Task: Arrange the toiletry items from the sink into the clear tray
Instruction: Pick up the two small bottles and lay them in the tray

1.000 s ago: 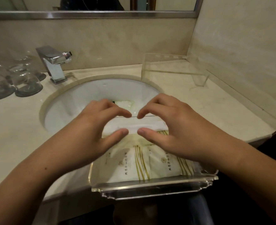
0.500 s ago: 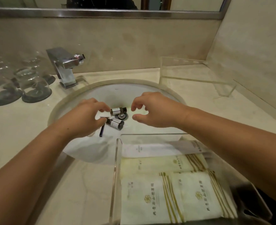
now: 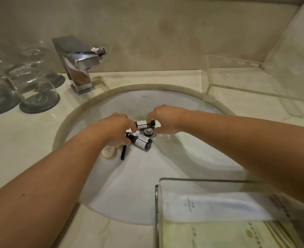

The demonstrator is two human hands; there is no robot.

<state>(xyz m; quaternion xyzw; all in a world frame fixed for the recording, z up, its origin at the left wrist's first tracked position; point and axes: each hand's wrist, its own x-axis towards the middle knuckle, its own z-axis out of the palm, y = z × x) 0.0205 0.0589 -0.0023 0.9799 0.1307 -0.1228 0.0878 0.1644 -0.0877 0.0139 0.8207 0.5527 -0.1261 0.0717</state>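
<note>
Both hands reach down into the white sink (image 3: 192, 158). My right hand (image 3: 162, 120) pinches the black cap end of a small dark bottle with a white label (image 3: 142, 124) lying above the drain (image 3: 148, 131). My left hand (image 3: 118, 128) closes its fingers on the neck of a second dark bottle (image 3: 141, 141). A round white soap (image 3: 108, 152) and a thin black stick (image 3: 123, 152) lie below my left hand. The clear tray (image 3: 157, 212) sits at the near right and holds white and cream sachets (image 3: 219, 206).
A chrome faucet (image 3: 79, 67) stands behind the sink. Upturned glasses on dark coasters (image 3: 38, 101) fill the left counter. A clear acrylic stand (image 3: 246, 86) is at the back right, against the marble wall.
My hands left the sachets in the tray and went forward and down into the sink. They closed on the two small bottles by the drain. The view moved closer to the basin.
</note>
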